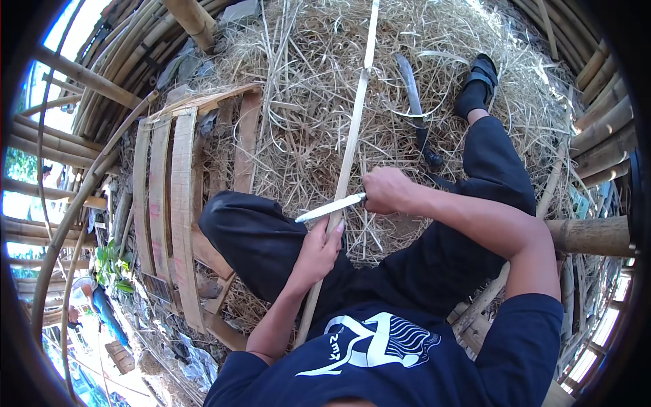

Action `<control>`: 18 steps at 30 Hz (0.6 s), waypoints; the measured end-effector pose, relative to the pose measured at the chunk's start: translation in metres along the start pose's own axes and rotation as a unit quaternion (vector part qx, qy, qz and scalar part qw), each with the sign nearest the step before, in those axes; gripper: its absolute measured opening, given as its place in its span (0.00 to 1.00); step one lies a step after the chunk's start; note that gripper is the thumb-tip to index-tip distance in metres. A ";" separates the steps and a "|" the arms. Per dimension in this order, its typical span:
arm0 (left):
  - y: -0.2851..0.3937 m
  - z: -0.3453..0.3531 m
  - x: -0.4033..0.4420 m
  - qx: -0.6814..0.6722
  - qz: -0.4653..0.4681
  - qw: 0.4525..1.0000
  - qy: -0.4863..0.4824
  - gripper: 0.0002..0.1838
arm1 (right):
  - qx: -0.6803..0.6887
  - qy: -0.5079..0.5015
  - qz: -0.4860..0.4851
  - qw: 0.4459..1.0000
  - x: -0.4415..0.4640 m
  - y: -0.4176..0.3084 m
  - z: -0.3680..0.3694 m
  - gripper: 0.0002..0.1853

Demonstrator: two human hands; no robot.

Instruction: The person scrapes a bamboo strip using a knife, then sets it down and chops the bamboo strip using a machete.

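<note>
The left hand (317, 252) is grasping a long pale strip (354, 129), seemingly bamboo, near the picture's centre, and the right hand (391, 190), at 2 o'clock from it, is clenching a knife (332, 207). In this head view the blade is pointing between 8 and 9 o'clock and crossing the strip just beyond the left hand, which is probably serving as a clamp, keeping the strip steady against the edge. The strip is running from 12 o'clock down to between 6 and 7, passing between the left leg (251, 230) and right leg (498, 156) towards the shirt (475, 380), likely for bracing. A machete (409, 85) is lying at 1 o'clock on the shavings (305, 108), perhaps for keeping it close by. At 9 o'clock a slatted wooden crate (183, 203) is standing near the left knee; at 8 o'clock another person (102, 308) is showing, too small to read clearly
</note>
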State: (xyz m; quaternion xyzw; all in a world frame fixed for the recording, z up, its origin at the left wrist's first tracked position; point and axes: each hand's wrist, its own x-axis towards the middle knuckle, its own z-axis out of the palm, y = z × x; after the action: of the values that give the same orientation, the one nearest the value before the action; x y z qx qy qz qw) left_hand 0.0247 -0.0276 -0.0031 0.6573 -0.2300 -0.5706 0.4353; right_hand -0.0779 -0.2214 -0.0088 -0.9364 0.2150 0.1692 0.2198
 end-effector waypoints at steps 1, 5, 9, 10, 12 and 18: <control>-0.004 0.000 0.000 0.003 -0.002 1.000 -0.002 0.10 | 0.004 0.000 0.002 1.000 0.004 0.005 0.001 0.11; -0.008 -0.008 -0.003 0.077 0.023 0.997 0.023 0.11 | -0.053 0.003 0.014 0.998 0.022 0.030 -0.007 0.10; 0.005 -0.007 -0.010 0.020 -0.013 0.999 0.022 0.09 | -0.018 0.025 0.099 0.995 0.034 0.049 -0.020 0.12; 0.009 -0.006 -0.016 -0.019 -0.034 0.999 0.005 0.09 | -0.007 0.044 0.147 0.988 0.033 0.058 -0.034 0.12; 0.013 -0.004 -0.028 -0.069 -0.056 0.996 -0.028 0.09 | 0.000 0.084 0.208 0.975 0.033 0.082 -0.052 0.13; 0.004 0.000 -0.039 -0.083 -0.055 0.995 -0.028 0.08 | -0.009 0.096 0.258 0.961 0.040 0.103 -0.054 0.16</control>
State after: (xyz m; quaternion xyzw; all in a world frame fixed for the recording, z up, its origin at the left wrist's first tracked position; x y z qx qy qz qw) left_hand 0.0162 0.0017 0.0213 0.6144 -0.1577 -0.6287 0.4498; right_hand -0.0815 -0.3442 -0.0145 -0.8630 0.4677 0.1317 0.1386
